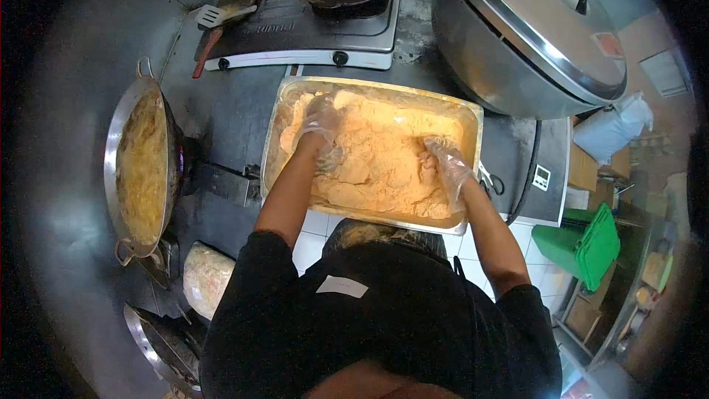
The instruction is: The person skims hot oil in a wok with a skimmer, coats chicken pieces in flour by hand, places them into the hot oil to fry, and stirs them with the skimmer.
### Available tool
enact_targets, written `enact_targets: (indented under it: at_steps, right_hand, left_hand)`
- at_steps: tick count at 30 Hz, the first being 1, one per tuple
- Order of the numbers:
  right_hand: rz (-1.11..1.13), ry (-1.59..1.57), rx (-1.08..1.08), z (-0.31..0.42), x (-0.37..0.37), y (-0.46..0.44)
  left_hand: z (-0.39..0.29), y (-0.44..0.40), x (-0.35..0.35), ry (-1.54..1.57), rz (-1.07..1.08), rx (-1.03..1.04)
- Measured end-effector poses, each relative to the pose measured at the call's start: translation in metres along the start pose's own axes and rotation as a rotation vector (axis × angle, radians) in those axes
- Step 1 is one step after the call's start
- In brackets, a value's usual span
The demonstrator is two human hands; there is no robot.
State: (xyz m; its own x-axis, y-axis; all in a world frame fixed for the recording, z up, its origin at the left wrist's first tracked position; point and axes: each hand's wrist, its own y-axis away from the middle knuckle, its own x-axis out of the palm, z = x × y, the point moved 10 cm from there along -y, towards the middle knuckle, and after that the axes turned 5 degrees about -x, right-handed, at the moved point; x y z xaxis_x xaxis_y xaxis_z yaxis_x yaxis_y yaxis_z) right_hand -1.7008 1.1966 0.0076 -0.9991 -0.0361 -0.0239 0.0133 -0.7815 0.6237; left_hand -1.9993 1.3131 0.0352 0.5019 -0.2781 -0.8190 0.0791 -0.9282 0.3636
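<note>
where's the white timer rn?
Head view, right side: the timer lies on the counter, just right of the black hose, with the scissors and tray further left.

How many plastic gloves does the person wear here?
2: one on the left hand, the other on the right hand, both at the orange powder inside the metal tray.

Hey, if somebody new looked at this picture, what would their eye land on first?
Probably the big metal tray in the middle, spread with pale orange powder, with the plastic-gloved left hand and right hand in it. Next might come the wok of frothy-looking yellow liquid at the left, then the huge lidded pot at upper right and the bright green bin below it.
</note>
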Motion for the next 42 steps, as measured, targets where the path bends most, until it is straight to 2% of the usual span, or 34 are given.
enact_targets:
  at_steps: [3, 6, 9, 12, 15, 18, 21, 24, 27, 30, 33, 36, 40, 41, 42]
  right_hand:
    - [-0.062, 0.04, 0.036, 0.008, -0.006, 0.002]
    - [0.077, -0.459, -0.021, 0.006, 0.002, -0.011]
    - [0.206, -0.753, -0.142, 0.037, 0.015, 0.001]
    - [0.312, -0.977, -0.203, 0.046, 0.016, -0.001]
    - [0.284, -1.077, -0.139, 0.054, 0.019, 0.005]
    - [0.308, -1.08, -0.139, 0.056, 0.02, 0.004]
    - [0.31, -1.047, -0.143, 0.067, 0.026, 0.007]
    - [0.38, -1.031, -0.091, 0.069, 0.037, 0.009]
    - [0.474, -1.002, -0.05, 0.065, 0.051, 0.008]
    - [0.388, -0.915, -0.04, 0.063, 0.059, 0.017]
    - [0.429, -0.839, -0.135, 0.046, 0.067, -0.01]
    - [0.209, -0.479, -0.172, 0.054, 0.054, 0.01]
    - [0.073, -0.051, -0.179, 0.055, 0.044, 0.013]
    - [0.055, 0.054, -0.165, 0.052, 0.048, 0.026]
    - [0.038, 0.158, -0.149, 0.048, 0.052, 0.038]
  left_hand:
    - [0.005, 0.008, 0.016, 0.757, 0.005, -0.207]
    - [-0.017, 0.021, 0.051, 0.991, 0.23, -0.287]
    - [-0.071, 0.045, 0.058, 1.334, 0.244, -0.156]
    - [-0.092, 0.042, 0.093, 1.416, 0.331, 0.05]
    - [-0.122, 0.062, 0.092, 1.309, 0.369, 0.118]
    - [-0.13, 0.057, 0.092, 0.958, 0.319, 0.215]
    - [-0.143, 0.071, 0.08, 0.865, 0.351, 0.294]
    - [-0.146, 0.094, 0.062, 1.047, 0.607, 0.147]
    - [-0.131, 0.09, 0.071, 1.295, 0.687, 0.252]
    - [-0.106, 0.082, 0.089, 1.206, 0.67, 0.233]
    - [-0.081, 0.067, 0.105, 1.163, 0.465, 0.324]
    - [-0.058, 0.081, 0.109, 0.785, 0.365, 0.295]
    - [-0.002, 0.109, 0.066, 0.671, 0.165, 0.316]
    - [0.006, 0.133, 0.035, 0.813, 0.279, 0.19]
    - [0.022, 0.152, 0.024, 0.911, 0.279, 0.187]
